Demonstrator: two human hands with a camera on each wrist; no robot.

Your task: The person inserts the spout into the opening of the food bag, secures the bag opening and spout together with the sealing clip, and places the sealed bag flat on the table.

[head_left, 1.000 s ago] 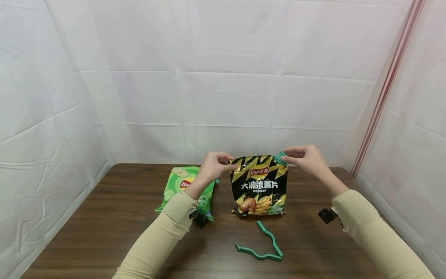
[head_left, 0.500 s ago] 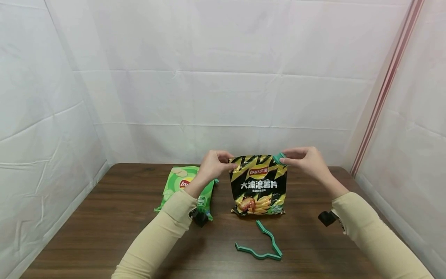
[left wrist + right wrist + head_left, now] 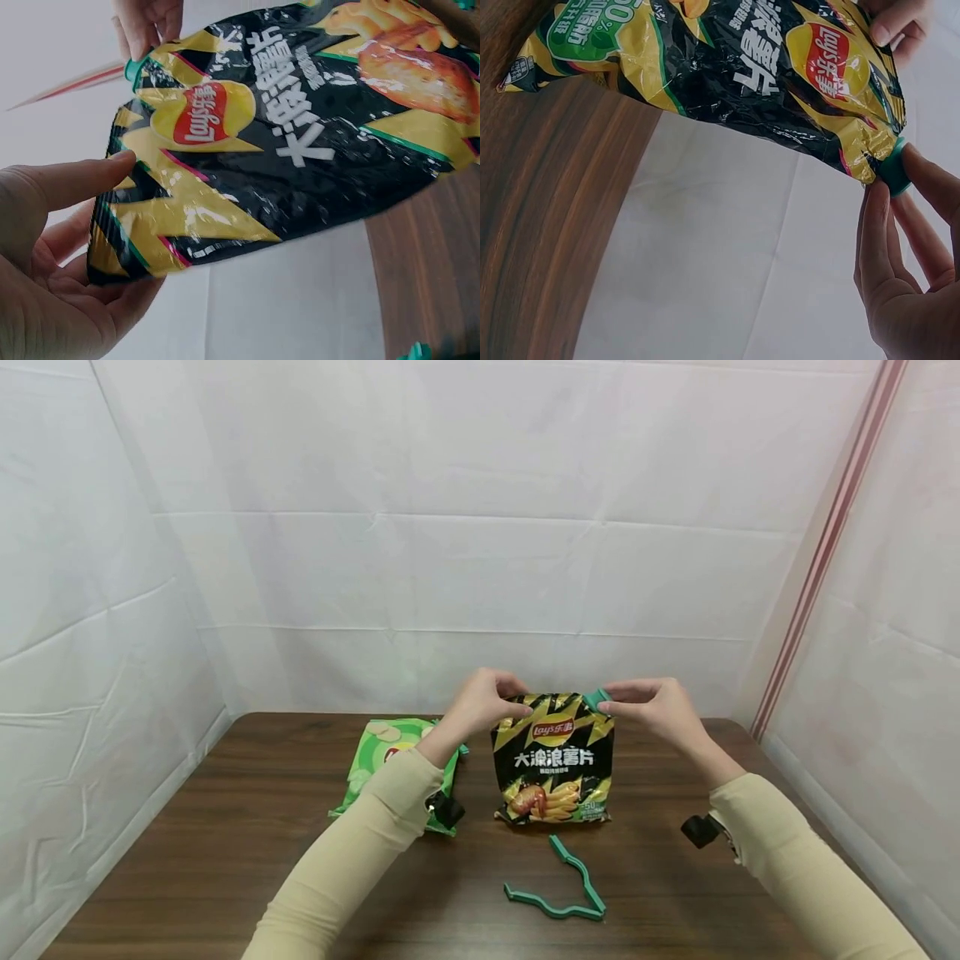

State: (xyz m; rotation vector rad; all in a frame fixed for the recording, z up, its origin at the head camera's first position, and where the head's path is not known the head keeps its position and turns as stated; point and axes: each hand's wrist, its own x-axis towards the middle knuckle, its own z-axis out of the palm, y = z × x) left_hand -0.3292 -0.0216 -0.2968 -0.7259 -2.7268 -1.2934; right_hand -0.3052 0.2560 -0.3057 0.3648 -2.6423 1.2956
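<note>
A black and yellow bag of potato chips (image 3: 553,760) stands upright at the middle of the table, both hands at its top edge. My left hand (image 3: 483,703) pinches that edge left of centre; in the left wrist view its thumb (image 3: 112,171) lies on the front and the other fingers are behind. At the top right corner sits a round green plastic cap (image 3: 894,171). The fingers and thumb of my right hand (image 3: 656,706) pinch this cap, as the right wrist view shows close up. The bag's back is hidden.
A hinged green bag clip (image 3: 577,893) lies spread open on the table (image 3: 247,860) in front of the bag. To the left lies a green bag of chips (image 3: 375,760), partly behind the left arm, with a small green piece (image 3: 463,749) at its right side. White sheets surround the table.
My left hand has shifted right along the bag's top edge, from the left corner toward the middle. The right hand stays at the green cap and the bag keeps its place.
</note>
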